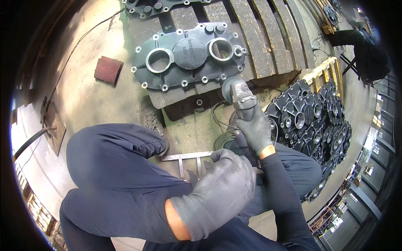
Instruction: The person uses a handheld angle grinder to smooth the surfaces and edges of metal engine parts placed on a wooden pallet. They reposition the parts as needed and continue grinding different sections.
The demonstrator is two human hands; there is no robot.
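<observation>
My right hand (256, 130), in a grey glove, is wrapped round the body of an angle grinder (243, 97). The grinder's round disc (230, 88) is close to the near right edge of a black cast housing cover (190, 54); I cannot tell whether they touch. That cover lies flat on a wooden pallet, with two large bright-rimmed bores and bolt holes round its edge. Nearer to me, above my lap, is my left hand (220, 192), also gloved. Its fingers are curled, and whatever they may hold is hidden beneath the hand.
A second cover (163, 5) lies at the far end of the pallet (268, 42). Many similar covers (307, 113) are stacked at right. A dark-red block (109, 71) and a cable (67, 58) lie on the floor at left. A metal frame (186, 157) stands between my legs.
</observation>
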